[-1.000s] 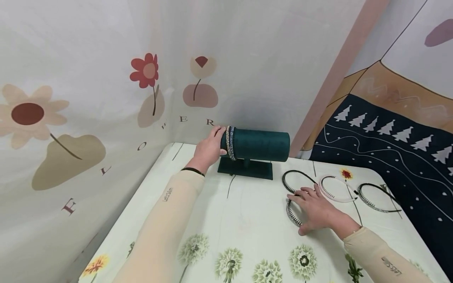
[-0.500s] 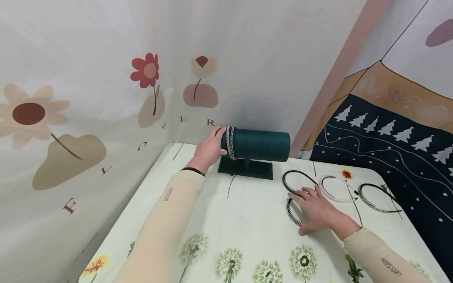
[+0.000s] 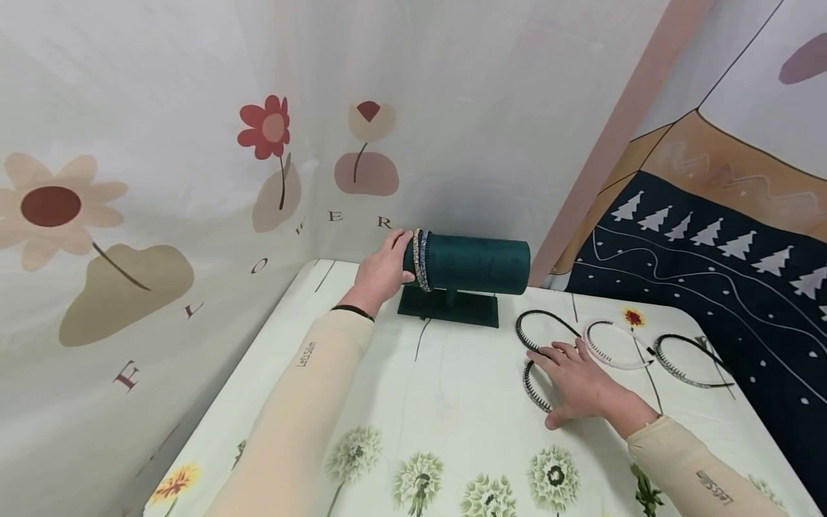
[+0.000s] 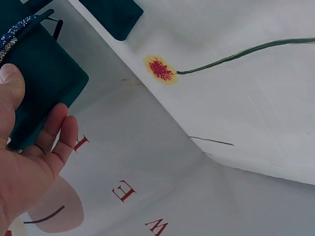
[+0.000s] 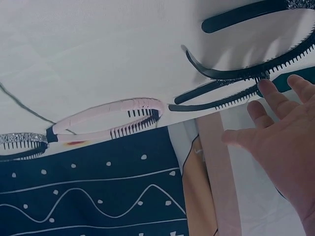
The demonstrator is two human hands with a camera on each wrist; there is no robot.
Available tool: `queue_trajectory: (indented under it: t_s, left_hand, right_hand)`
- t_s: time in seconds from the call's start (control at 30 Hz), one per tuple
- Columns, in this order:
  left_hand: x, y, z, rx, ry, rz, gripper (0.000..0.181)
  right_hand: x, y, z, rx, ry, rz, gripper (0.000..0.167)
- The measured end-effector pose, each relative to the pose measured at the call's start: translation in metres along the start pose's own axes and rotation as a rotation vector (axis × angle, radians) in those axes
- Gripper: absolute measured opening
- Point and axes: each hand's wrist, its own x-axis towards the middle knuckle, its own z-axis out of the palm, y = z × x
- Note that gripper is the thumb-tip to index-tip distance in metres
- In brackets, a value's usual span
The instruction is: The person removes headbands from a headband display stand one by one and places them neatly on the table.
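A dark green velvet headband display stand (image 3: 481, 264) stands at the back of the table. My left hand (image 3: 380, 276) holds the left end of its roll, with the thumb (image 4: 14, 88) on the near side. Two glittery headbands (image 3: 421, 260), one gold-silver and one bluish, sit round the roll beside this hand. My right hand (image 3: 578, 384) reaches with spread fingers over a black headband with silver glitter (image 3: 533, 391) on the table; the palm hides part of it. In the right wrist view the fingers lie close to the headbands; whether they touch cannot be told.
A black headband (image 3: 526, 332) lies just beyond the right hand. To its right are a pink headband (image 3: 601, 352) and a black-and-silver headband (image 3: 678, 370). The table wears a flower-print cloth (image 3: 452, 402). A printed curtain (image 3: 491, 143) hangs close behind the stand.
The right fingertips have shifted very slightly to the right. The left hand, the stand and the headbands have stayed where they were.
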Motion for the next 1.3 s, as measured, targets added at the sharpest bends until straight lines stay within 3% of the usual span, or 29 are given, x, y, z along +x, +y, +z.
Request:
queue_trajectory:
  t_s: [1.3]
  left_hand:
    - [0.0013, -0.0016, 0.0030, 0.033, 0.023, 0.012, 0.093]
  right_hand:
    - [-0.0033, -0.0072, -0.0038, 0.022, -0.026, 0.006, 0.126]
